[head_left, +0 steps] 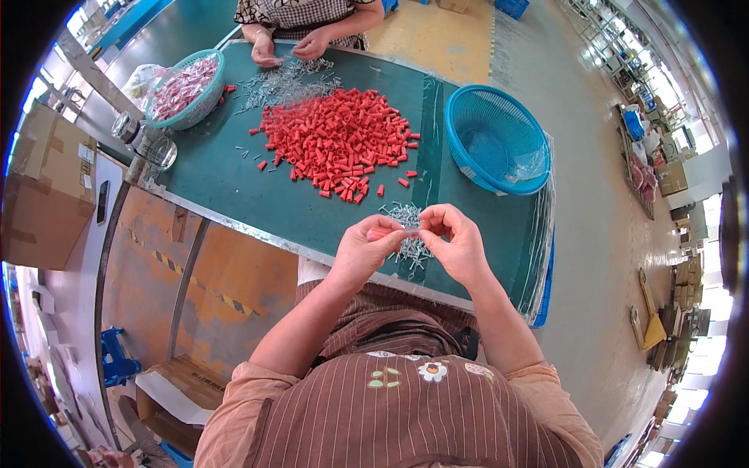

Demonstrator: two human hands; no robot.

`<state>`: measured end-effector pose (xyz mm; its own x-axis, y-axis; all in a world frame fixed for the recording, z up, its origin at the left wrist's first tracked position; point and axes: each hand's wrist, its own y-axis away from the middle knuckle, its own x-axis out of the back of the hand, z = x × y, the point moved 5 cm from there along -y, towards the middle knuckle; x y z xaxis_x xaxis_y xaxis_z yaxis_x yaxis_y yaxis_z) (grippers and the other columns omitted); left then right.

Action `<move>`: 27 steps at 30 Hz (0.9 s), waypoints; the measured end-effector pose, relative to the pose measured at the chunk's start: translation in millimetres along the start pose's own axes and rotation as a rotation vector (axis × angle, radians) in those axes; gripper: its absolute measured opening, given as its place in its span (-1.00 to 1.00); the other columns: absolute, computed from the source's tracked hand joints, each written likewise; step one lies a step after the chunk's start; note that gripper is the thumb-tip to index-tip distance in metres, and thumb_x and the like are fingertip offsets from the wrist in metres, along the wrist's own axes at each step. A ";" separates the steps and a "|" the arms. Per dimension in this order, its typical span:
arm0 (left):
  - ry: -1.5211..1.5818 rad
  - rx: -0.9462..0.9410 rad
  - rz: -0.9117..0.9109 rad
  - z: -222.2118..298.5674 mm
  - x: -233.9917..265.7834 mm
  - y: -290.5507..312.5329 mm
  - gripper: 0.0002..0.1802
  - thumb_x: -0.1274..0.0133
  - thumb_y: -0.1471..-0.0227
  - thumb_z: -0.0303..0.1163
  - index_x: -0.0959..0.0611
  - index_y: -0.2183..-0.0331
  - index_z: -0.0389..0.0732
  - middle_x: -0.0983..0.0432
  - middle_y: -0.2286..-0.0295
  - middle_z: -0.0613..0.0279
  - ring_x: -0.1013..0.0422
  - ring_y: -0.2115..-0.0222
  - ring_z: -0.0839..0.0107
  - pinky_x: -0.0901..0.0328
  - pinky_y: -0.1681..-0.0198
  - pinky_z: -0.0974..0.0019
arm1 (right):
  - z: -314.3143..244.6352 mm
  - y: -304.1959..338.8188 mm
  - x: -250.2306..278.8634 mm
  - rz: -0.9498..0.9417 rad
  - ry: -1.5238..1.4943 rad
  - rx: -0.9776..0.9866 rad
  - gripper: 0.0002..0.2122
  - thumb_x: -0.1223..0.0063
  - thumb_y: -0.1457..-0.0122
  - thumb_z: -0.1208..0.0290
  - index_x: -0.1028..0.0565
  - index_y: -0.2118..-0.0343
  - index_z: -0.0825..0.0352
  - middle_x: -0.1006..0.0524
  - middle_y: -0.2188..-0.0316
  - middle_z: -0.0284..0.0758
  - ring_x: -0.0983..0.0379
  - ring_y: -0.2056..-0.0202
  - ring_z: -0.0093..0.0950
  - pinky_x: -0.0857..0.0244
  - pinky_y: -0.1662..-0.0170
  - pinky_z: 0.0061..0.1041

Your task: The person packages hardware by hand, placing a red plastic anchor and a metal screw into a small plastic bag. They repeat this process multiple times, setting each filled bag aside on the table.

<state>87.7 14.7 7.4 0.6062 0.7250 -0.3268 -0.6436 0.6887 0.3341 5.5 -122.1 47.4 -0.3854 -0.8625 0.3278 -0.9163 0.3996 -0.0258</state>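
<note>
Red piece [380,233]: sits between the person's two hands, just above the near edge of the bench [234,187]; the fingers hide much of it, so its full shape cannot be told.
Left hand [362,245]: grip closed in a pinch, thumb and fingertips pressed on the red piece.
Right hand [460,245]: grip also pinched, thumb against fingers, on the end of some clear film [411,233] that reaches toward the red piece.
Near metal pins [416,251]: loose heap directly below the hands, which partly cover it from view.
Red heap [335,136]: many small tapered caps, beyond the left hand, with a few strays toward the person.
Far metal pins [273,90]: scattered behind the red heap, close to a co-worker's hands [312,45].
Blue basket [468,160]: on the right of the bench, past the right hand, clear plastic inside.
Green basket [195,114]: at the far left corner, full of clear-wrapped red pieces.
Cardboard box [47,187]: left of the bench, well apart from the hands.
</note>
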 end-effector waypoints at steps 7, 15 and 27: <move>-0.011 -0.035 0.021 -4.3 2.3 1.3 -0.93 -0.13 0.01 -0.44 -0.58 0.41 -0.19 -0.41 0.62 0.49 -0.16 0.69 0.77 -0.01 0.67 0.64 | 2.8 2.7 -2.5 0.021 -0.093 0.027 -0.72 -0.07 -0.01 0.64 -0.40 0.18 0.35 -0.49 0.44 -0.44 -0.43 0.38 -0.65 -0.31 0.26 -0.62; -0.004 0.002 -0.013 2.2 -13.5 5.2 -0.93 -0.15 0.01 -0.44 -0.59 0.42 -0.19 -0.40 0.62 0.50 -0.16 0.69 0.78 0.00 0.67 0.64 | -4.2 7.8 -0.3 0.013 -0.067 0.011 -0.72 -0.07 0.01 0.65 -0.39 0.19 0.34 -0.49 0.45 -0.42 -0.43 0.38 -0.65 -0.31 0.26 -0.62; 0.056 0.125 -0.085 -29.7 -10.0 -3.4 -0.87 -0.07 -0.06 -0.47 -0.53 0.28 -0.23 -0.40 0.59 0.34 -0.12 0.74 0.69 0.04 0.73 0.60 | -2.3 53.6 95.7 0.334 0.015 -0.032 -0.81 -0.03 -0.05 0.68 -0.44 0.25 0.36 -0.48 0.48 -0.41 -0.44 0.42 -0.66 -0.33 0.31 -0.65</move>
<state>70.0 4.9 -16.7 0.6269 0.6648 -0.4063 -0.5255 0.7458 0.4095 -80.2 -182.5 79.6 -0.6618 -0.6780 0.3198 -0.7358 0.6690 -0.1045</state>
